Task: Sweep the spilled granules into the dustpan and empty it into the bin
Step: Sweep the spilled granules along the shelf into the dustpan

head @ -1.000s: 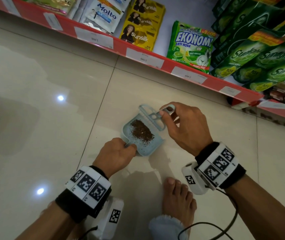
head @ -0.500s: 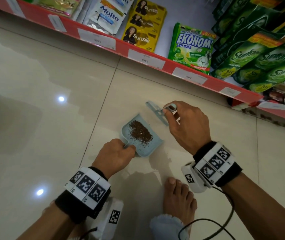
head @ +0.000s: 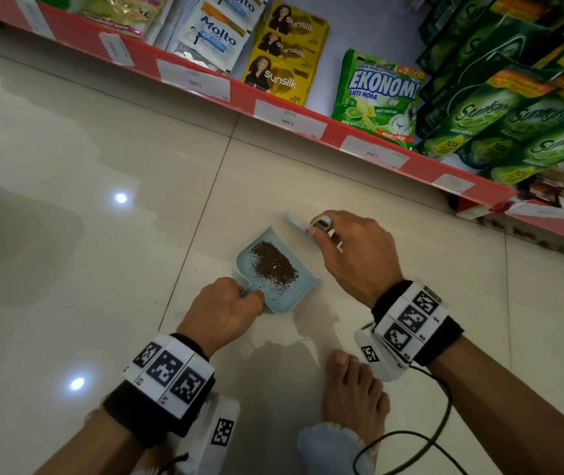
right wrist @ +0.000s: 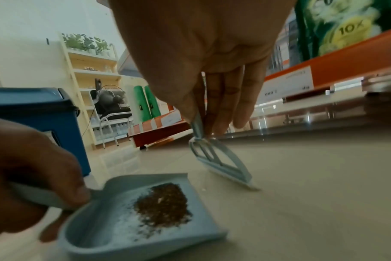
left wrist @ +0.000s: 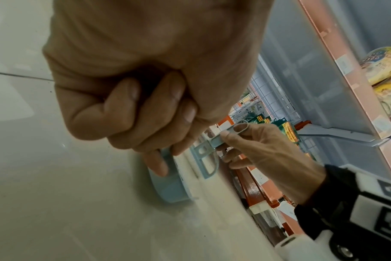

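1. Granules [head: 274, 265], dark brown, lie heaped inside the pale blue dustpan [head: 303, 286], just ahead of my left grip.
2. My left hand [head: 220, 311] has its fingers curled tight round the dustpan's handle, so that grip is closed on it; the pan sits flat on the floor [head: 102, 269].
3. My right hand [head: 352, 252] pinches the thin handle of the small brush [right wrist: 221, 164] between thumb and fingertips, a narrow grip.
4. The brush hangs down from that grip, its edge at the floor just beyond the dustpan's open lip and apart from it.
5. A blue bin [right wrist: 40, 120] stands beyond my left grip.
6. A red-edged shelf [head: 308, 121] of packets runs past my right grip.
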